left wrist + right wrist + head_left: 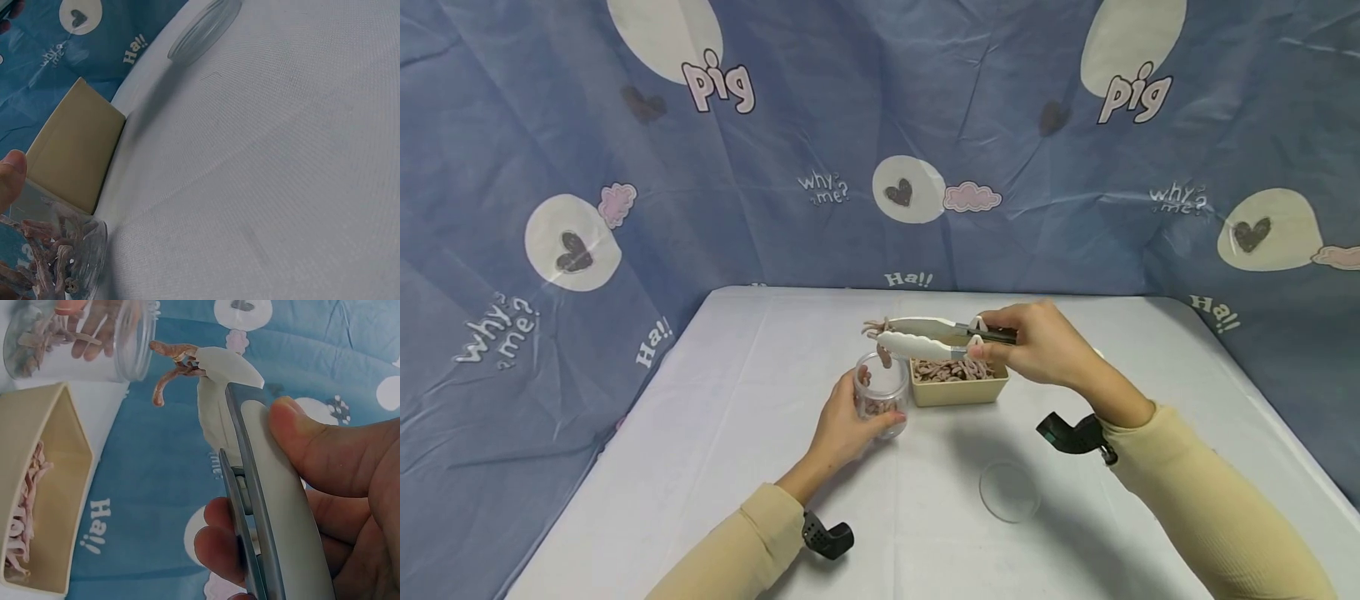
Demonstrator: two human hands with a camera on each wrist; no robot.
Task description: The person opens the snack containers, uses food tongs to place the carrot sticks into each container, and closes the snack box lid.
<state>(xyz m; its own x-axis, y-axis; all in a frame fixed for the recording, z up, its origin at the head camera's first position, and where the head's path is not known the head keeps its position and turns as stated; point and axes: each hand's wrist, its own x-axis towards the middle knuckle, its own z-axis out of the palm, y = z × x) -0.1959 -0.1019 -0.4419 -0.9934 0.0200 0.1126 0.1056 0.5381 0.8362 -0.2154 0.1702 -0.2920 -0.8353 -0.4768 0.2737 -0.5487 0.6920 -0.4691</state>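
Observation:
My right hand (pixel 1037 342) grips a pair of white-tipped tongs (pixel 925 345). Between the tong tips are a few brownish, thin strips (pixel 175 359), one end dangling. These hang just above the mouth of a clear jar (pixel 883 387), apart from it. Around the jar's side curls my left hand (pixel 842 421), the thumb at the near side and fingertips behind. Similar strips (pixel 53 256) lie in the jar's lower part. A beige rectangular box (pixel 958 393) beside the jar, under the tongs, holds many more strips (pixel 28 512).
A clear round lid (pixel 1009 492) lies on the white-covered table (pixel 760 367), nearer than the box and to its right. Behind the table hangs a blue printed cloth (pixel 790 125). Each wrist carries a small black camera (pixel 829 536).

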